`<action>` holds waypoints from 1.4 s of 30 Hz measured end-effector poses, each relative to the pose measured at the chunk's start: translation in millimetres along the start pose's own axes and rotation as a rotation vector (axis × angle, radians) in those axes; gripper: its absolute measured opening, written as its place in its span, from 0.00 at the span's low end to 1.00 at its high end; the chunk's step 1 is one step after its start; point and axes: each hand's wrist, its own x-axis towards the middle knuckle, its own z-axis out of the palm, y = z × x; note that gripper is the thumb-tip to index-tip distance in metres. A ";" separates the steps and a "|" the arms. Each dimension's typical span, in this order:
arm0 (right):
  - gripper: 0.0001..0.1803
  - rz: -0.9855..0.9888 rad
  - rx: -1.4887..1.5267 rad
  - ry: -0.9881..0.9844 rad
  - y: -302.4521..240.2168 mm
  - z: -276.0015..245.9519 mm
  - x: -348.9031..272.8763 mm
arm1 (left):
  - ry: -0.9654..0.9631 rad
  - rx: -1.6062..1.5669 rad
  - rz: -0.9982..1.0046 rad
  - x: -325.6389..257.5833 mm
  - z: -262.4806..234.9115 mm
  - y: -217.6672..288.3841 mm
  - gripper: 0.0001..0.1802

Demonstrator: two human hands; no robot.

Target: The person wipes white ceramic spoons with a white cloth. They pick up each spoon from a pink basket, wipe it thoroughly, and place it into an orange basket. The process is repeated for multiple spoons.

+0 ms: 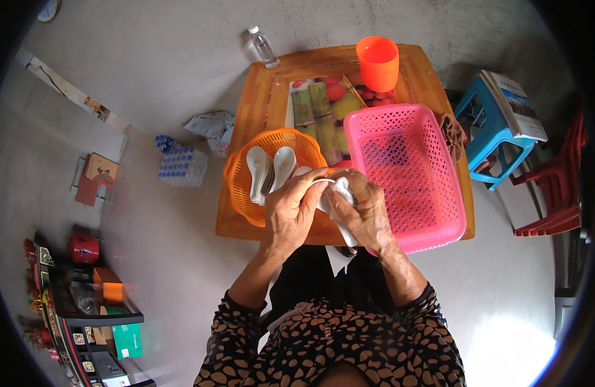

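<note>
My left hand point(289, 209) pinches the rim of a white ceramic spoon point(322, 181) in front of my body, over the table's near edge. My right hand point(365, 209) is closed around a bunched white cloth point(344, 188) pressed against that spoon; fingers hide most of the spoon. A white strip point(346, 235) sticks out below my right hand; I cannot tell if it is cloth or spoon handle. Just left of my hands, an orange plastic basket point(236, 193) holds nested white soup spoons point(259, 174) and another spoon point(284, 164) with a small printed pattern.
A pink perforated basket point(457, 193) stands on the wooden table point(262, 84) at right. Farther back are an orange cup stack point(379, 68), chopsticks point(354, 90) and a clear bottle point(265, 48). A brown cloth point(453, 137) lies by the right edge, near a blue stool point(504, 126).
</note>
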 end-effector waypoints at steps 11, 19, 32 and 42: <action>0.07 0.661 0.392 -0.290 -14.5 -7.6 2.4 | 0.119 0.103 0.086 -10.9 3.2 -9.3 0.08; 0.10 0.659 0.492 -0.327 -5.9 -2.6 -21.6 | 0.102 0.084 0.058 -7.2 -7.0 -17.4 0.08; 0.09 0.644 0.470 -0.182 -14.0 10.5 -38.9 | -0.013 -0.406 -0.404 -40.1 -2.0 -23.4 0.11; 0.05 0.597 0.414 -0.506 -16.3 19.8 -61.8 | 0.231 -0.286 -0.549 -32.4 -23.5 -21.2 0.16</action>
